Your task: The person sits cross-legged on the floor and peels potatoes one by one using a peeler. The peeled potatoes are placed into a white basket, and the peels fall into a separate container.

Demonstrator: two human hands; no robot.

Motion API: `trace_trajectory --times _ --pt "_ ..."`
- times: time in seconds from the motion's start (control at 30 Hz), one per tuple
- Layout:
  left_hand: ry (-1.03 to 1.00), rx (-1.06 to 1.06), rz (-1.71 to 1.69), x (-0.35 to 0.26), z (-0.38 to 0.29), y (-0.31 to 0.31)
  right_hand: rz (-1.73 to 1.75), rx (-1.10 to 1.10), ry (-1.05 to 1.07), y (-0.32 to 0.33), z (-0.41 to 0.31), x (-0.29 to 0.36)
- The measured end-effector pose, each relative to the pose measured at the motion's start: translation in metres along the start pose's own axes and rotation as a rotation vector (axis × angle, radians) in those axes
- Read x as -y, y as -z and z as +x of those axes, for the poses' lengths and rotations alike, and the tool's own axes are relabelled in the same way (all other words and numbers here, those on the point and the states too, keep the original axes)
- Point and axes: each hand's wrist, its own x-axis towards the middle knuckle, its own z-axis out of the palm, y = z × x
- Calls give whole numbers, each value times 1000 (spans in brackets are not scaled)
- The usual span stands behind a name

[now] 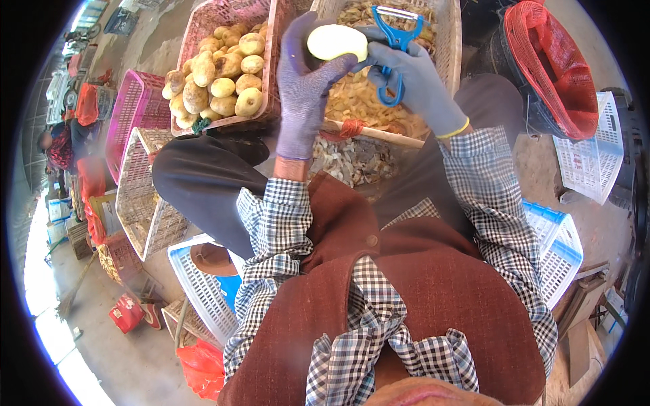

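Observation:
My left hand [310, 96], in a purple-grey knitted glove, grips a pale peeled potato [337, 42] at the top centre. In my right hand [419, 81], gloved in grey with a yellow cuff edge, is a blue Y-shaped peeler [397, 36], its metal blade pointing up and away from me. The right fingertips touch or nearly touch the potato's right end. Both hands are over a crate [449, 45] holding peelings [355, 101]. Left of it, a pink plastic crate [271, 61] holds a heap of unpeeled potatoes [223, 87].
A black bucket [535, 109] lined with red mesh [576, 96] stands at the right. More peelings [350, 160] lie between my legs. Empty plastic crates [147, 188] stand at the left, and white-and-blue crates [591, 162] at the right. A person [61, 147] is far off at the left.

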Motion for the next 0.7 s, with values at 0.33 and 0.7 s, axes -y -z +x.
trace_trajectory --times 0.33,0.7 --pt "52 -6 -356 24 -5 -5 -211 -37 88 -7 -7 -5" --pt "285 -49 -324 24 1 17 -1474 -117 843 26 20 1"
